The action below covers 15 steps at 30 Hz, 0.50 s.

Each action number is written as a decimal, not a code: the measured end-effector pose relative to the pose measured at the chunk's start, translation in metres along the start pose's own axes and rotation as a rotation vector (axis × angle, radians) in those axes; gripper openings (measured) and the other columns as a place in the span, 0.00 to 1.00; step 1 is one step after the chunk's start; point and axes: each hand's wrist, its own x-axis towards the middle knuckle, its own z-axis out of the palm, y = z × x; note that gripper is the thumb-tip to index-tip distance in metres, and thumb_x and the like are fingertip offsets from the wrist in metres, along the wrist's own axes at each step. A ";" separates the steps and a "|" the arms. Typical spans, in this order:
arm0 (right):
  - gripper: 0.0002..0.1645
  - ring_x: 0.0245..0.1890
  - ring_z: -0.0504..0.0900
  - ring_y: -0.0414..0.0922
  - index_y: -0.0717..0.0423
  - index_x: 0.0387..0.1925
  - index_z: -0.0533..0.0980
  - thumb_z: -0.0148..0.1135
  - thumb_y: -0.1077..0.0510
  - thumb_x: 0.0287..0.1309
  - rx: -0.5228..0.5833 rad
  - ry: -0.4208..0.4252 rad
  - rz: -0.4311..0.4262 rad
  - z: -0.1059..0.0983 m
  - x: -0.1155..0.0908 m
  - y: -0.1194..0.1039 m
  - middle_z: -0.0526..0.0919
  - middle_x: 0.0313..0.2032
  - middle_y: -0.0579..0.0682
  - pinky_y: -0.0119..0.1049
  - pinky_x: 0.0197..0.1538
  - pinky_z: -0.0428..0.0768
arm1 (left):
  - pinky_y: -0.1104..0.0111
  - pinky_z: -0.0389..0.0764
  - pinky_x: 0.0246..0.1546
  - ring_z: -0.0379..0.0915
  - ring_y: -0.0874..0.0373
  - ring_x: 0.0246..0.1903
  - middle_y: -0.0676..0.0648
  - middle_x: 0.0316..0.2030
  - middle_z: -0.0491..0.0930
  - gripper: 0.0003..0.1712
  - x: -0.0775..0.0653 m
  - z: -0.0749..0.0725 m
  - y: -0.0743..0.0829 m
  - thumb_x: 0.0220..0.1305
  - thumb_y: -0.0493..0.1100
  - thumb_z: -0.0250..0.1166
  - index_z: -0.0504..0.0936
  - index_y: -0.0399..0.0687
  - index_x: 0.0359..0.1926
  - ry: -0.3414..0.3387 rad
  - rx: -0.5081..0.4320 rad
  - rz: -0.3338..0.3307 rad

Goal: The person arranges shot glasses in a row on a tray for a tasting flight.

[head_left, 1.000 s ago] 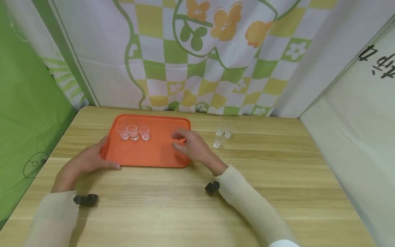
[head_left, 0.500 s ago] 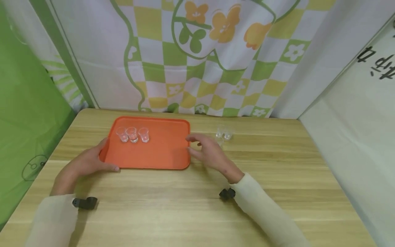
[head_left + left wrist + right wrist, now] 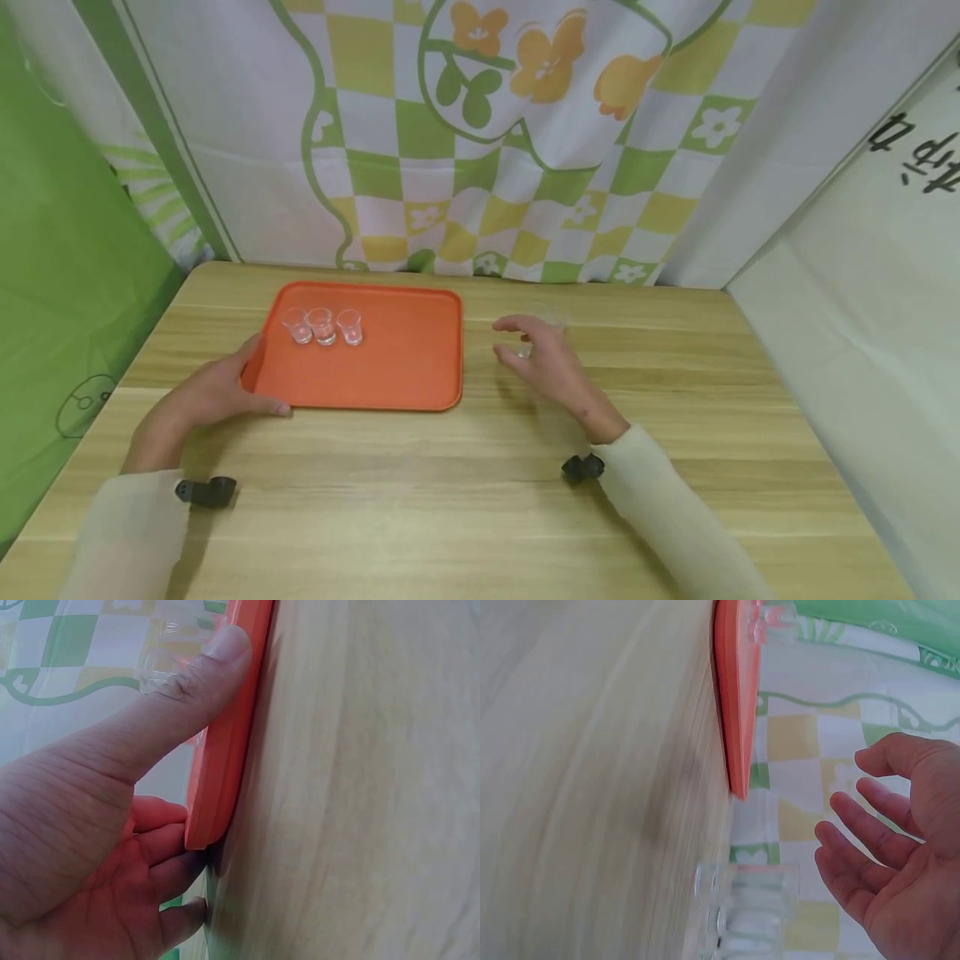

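An orange tray (image 3: 390, 367) lies on the left half of the wooden table. Three small clear shot glasses (image 3: 322, 327) stand in a row near its back left. My left hand (image 3: 213, 390) holds the tray's front left corner, thumb along the front rim and fingers against the left side, as the left wrist view shows. To the right of the tray, my right hand (image 3: 551, 362) hovers with thumb and fingers apart and nothing between them. More clear shot glasses (image 3: 754, 900) stand on the table beside it, largely hidden behind that hand in the head view.
A checked curtain (image 3: 487, 192) with flowers hangs along the table's back edge. Green cloth (image 3: 67, 250) borders the left side, and a white sheet (image 3: 885, 317) with black writing borders the right. The wooden table (image 3: 420, 500) extends toward me.
My right hand has moved right, from over the tray's right end to the glasses beside it, covering most of them. My left hand stays at the tray's corner.
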 end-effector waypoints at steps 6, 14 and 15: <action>0.18 0.52 0.82 0.59 0.66 0.53 0.81 0.71 0.64 0.63 -0.019 0.040 0.007 -0.011 -0.004 0.010 0.85 0.52 0.58 0.54 0.54 0.81 | 0.30 0.65 0.59 0.64 0.25 0.63 0.22 0.70 0.61 0.78 -0.001 0.000 0.000 0.51 0.65 0.80 0.35 0.43 0.83 0.005 -0.017 0.015; 0.19 0.54 0.82 0.58 0.67 0.54 0.80 0.71 0.64 0.63 -0.009 0.044 0.070 -0.019 -0.006 0.021 0.84 0.52 0.60 0.55 0.56 0.80 | 0.30 0.65 0.59 0.63 0.25 0.64 0.23 0.71 0.59 0.77 0.000 0.000 -0.001 0.51 0.64 0.80 0.35 0.44 0.83 0.002 -0.019 0.015; 0.19 0.55 0.81 0.58 0.67 0.55 0.80 0.70 0.64 0.63 -0.010 0.038 0.082 -0.020 -0.007 0.022 0.84 0.53 0.60 0.54 0.56 0.80 | 0.30 0.65 0.59 0.63 0.25 0.64 0.23 0.71 0.60 0.77 0.000 0.000 -0.001 0.51 0.64 0.80 0.35 0.44 0.83 0.003 -0.020 0.018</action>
